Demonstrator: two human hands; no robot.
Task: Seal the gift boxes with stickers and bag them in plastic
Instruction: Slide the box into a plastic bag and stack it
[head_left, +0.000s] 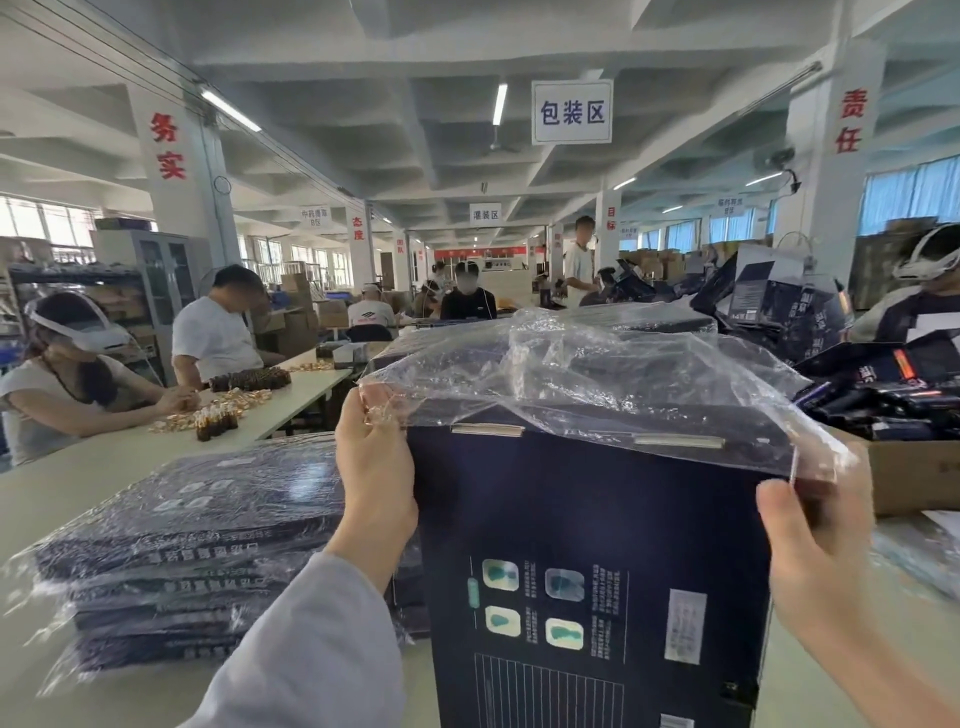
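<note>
A dark navy gift box (587, 519) stands upright close in front of the person, its printed back facing the camera and its lower end out of view. A clear plastic bag (597, 374) is draped over its top edge. The left hand (371, 467) pinches the bag's rim at the box's upper left corner, and the right hand (810, 561) grips the rim at the upper right corner. A stack of bagged boxes (197, 545) lies on the pale table (78, 483) to the left

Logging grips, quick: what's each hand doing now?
Left hand: pinches the bag at the top corner of the box.
Right hand: grips the bag's other edge.
</note>
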